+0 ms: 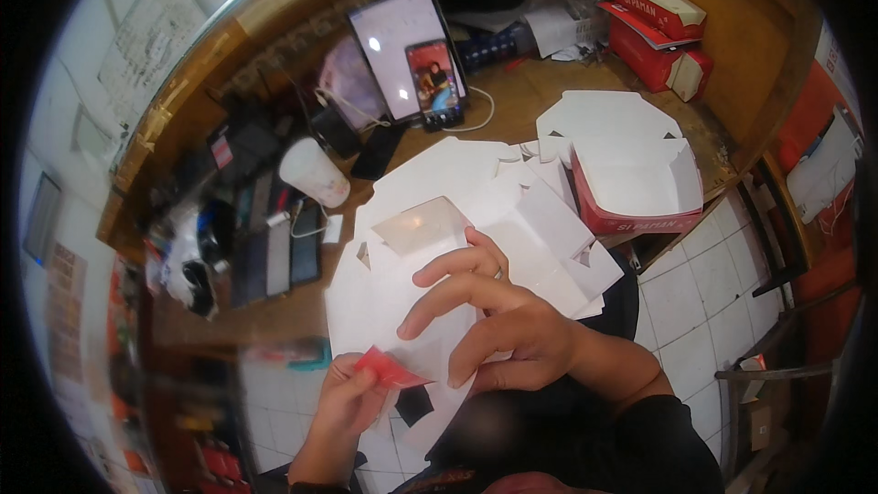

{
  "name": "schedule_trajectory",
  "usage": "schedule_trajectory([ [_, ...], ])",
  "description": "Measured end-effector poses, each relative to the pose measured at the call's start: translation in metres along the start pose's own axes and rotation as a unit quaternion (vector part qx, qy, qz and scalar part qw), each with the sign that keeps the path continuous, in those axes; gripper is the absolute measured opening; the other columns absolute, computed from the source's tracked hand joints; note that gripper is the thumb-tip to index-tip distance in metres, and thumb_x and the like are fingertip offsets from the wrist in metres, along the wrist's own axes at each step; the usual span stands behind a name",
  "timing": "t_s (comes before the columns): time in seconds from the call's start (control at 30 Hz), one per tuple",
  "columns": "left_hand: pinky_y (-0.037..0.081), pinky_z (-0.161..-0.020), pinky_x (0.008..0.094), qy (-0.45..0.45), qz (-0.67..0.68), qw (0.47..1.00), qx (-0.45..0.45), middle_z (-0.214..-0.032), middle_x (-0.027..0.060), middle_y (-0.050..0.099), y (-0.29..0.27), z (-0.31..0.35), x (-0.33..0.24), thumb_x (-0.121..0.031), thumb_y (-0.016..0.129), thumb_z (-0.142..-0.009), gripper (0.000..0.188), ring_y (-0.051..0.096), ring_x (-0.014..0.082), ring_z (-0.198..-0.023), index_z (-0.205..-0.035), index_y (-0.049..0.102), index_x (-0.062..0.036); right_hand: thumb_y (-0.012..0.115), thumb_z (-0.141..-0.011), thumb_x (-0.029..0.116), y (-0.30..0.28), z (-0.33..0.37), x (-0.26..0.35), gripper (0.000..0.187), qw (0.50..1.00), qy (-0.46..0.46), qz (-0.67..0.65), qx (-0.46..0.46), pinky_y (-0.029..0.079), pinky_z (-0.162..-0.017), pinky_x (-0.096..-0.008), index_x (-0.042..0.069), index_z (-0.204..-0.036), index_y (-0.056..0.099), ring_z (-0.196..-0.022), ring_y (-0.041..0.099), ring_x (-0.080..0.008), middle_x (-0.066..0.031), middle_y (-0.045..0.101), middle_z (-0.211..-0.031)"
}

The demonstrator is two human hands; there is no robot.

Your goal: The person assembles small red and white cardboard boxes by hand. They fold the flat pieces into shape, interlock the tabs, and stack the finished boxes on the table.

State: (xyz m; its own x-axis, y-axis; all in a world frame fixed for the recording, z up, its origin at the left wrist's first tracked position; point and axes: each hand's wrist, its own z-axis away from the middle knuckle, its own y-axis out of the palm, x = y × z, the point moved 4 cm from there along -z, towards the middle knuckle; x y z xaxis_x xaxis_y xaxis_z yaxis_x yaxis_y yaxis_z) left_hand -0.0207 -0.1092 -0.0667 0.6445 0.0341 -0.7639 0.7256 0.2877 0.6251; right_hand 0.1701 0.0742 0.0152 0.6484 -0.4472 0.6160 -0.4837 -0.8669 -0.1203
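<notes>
A partly folded white cardboard food box (389, 274) lies in front of me, its white inside facing up and its flaps standing at angles. My left hand (349, 393) pinches a red-faced corner flap of it at the near left. Reaching in from the right, my right hand (517, 329) has its outer fingers spread over the white board. Its thumb and forefinger close on the near edge of the cardboard, partly hidden by the hand. More unfolded white cardboard (549, 229) lies just beyond the right hand.
A folded open box (636, 185) with red sides stands at the right, near closed red boxes (654, 41). A phone (434, 82) leans on a tablet (384, 27) at the back. A white cup (314, 172), several phones and cables crowd the left.
</notes>
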Motion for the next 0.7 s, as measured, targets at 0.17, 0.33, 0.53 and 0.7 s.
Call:
schedule_trajectory([
  [0.17,0.059,-0.093,0.0398,0.002,-0.069,0.996,-0.060,-0.108,0.0205,0.076,0.008,0.001,-0.007,-0.006,0.075,-0.093,0.017,0.074,0.0276,-0.096,-0.106,0.075,0.0044,0.082,-0.087,0.022,0.020,0.002,0.004,0.011,0.995,0.020,0.095,-0.027,0.004,-0.118,-0.0577,0.023,-0.088,0.071,-0.135,0.049,-0.0290,-0.0019,0.068,-0.129],
  [0.33,0.058,-0.094,0.0390,0.053,-0.110,0.990,-0.069,-0.107,0.0203,0.076,0.030,0.003,-0.014,-0.004,0.076,-0.092,0.018,0.074,0.0270,-0.097,-0.107,0.074,0.0062,0.078,-0.091,0.023,0.032,0.000,0.003,0.010,0.963,0.062,0.254,-0.071,0.007,-0.118,-0.0562,0.019,-0.094,0.070,-0.133,0.050,-0.0255,-0.0005,0.067,-0.129],
  [0.53,0.057,-0.093,0.0372,0.085,-0.156,0.981,-0.081,-0.107,0.0201,0.075,0.037,0.006,-0.023,-0.002,0.072,-0.095,0.017,0.072,0.0258,-0.099,-0.107,0.073,0.0082,0.073,-0.093,0.019,0.034,-0.009,0.001,0.005,0.967,0.054,0.248,-0.001,0.007,-0.118,-0.0559,0.017,-0.096,0.070,-0.131,0.050,-0.0269,0.0002,0.063,-0.132],
  [0.7,0.054,-0.081,0.0314,0.114,-0.194,0.969,-0.105,-0.095,0.0135,0.071,0.042,0.008,-0.025,-0.001,0.070,-0.096,0.014,0.066,0.0184,-0.088,-0.105,0.073,0.0096,0.074,-0.092,0.018,0.034,-0.010,-0.008,0.005,0.976,0.056,0.209,0.025,0.008,-0.116,-0.0555,0.016,-0.096,0.071,-0.130,0.051,-0.0255,0.0010,0.064,-0.130],
])
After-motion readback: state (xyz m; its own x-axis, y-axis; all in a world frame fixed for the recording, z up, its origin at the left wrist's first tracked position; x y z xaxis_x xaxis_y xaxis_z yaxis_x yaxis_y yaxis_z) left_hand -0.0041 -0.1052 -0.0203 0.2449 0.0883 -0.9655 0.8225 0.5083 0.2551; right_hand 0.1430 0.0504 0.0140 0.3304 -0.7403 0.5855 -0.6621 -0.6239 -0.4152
